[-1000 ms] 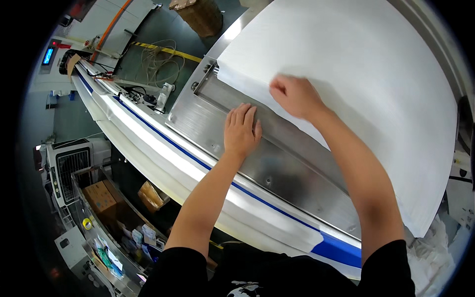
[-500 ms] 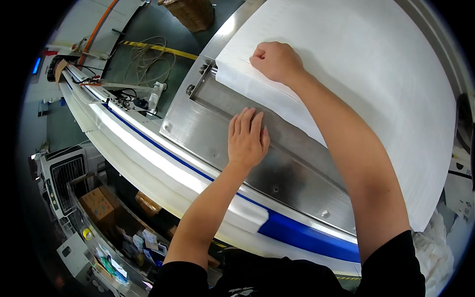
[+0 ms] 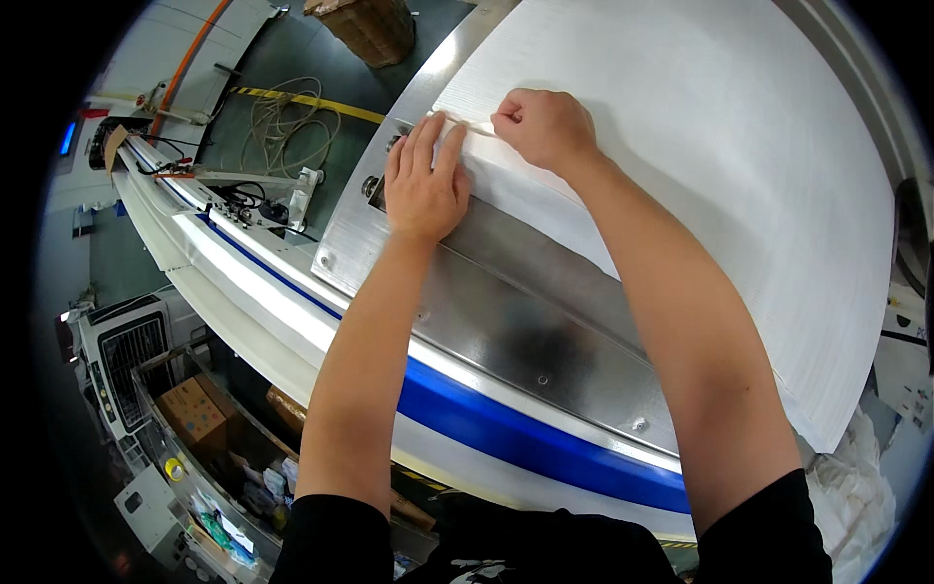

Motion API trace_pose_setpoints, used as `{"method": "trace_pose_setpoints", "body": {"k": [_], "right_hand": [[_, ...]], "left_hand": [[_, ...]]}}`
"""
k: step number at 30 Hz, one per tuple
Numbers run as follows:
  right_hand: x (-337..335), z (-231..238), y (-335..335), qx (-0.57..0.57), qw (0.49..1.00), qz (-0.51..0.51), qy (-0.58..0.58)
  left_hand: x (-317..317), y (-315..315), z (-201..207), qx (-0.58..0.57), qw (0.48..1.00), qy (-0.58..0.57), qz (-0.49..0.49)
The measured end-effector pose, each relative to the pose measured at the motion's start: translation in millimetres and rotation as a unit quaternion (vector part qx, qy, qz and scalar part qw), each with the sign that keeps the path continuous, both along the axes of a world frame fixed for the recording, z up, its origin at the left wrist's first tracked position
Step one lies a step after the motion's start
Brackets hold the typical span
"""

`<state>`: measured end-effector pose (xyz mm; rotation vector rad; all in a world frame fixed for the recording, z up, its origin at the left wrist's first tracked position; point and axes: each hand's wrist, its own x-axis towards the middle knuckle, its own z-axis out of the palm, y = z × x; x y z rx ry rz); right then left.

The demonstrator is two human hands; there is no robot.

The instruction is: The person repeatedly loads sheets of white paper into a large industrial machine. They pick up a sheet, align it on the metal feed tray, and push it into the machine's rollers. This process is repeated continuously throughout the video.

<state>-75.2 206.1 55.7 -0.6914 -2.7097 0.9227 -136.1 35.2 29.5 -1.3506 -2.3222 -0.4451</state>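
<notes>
A thick stack of white sheets lies on a stainless steel table, its front side facing me. My left hand rests at the stack's near left corner, fingers stretched out with the tips at the top edge. To its right, my right hand is closed in a fist on the stack, near the same edge. Its fingertips are curled under, so whatever they grip is hidden. Between the hands, the upper edge looks slightly lifted or creased.
Along the table's near side runs a long white rail with a blue strip. Coiled cable and a brown carton are on the floor beyond. At lower left stand a cart with boxes and crumpled plastic lies at right.
My left hand has moved up and left from the metal plate to the stack's corner. More of the blue strip shows in front. My right hand has barely moved.
</notes>
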Motion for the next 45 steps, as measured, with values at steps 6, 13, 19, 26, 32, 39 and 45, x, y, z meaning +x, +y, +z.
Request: {"method": "trace_pose_setpoints", "body": {"k": [6,13,19,26,32,39,45], "right_hand": [[1.2,-0.7,2.0,0.014,1.000,0.007,-0.008],[21.5,10.0,-3.3,-0.033,0.998,0.039,0.041],[139.5,15.4,-39.2,0.037,0.998,0.004,0.043],[257.2,14.3,-18.8,0.051,0.991,-0.122,-0.005],[307.2,24.2,4.6,-0.008,0.965,-0.151,-0.212],[442.3,4.6,45.3,0.122,0.930,-0.277,-0.208],[612.6,13.2,93.3,0.224,0.849,-0.327,-0.349]], "left_hand": [[4.2,-14.6,-4.3,0.023,1.000,-0.007,0.005],[15.0,-33.6,0.5,0.026,1.000,-0.004,0.009],[0.6,-37.5,25.6,-0.059,0.995,0.027,-0.082],[-9.6,-38.4,23.6,-0.087,0.993,0.031,-0.068],[-2.1,-13.1,57.0,-0.272,0.962,0.008,-0.034],[18.2,53.0,86.7,-0.597,0.800,0.061,-0.001],[5.7,44.3,53.8,-0.575,0.810,0.102,-0.058]]}}
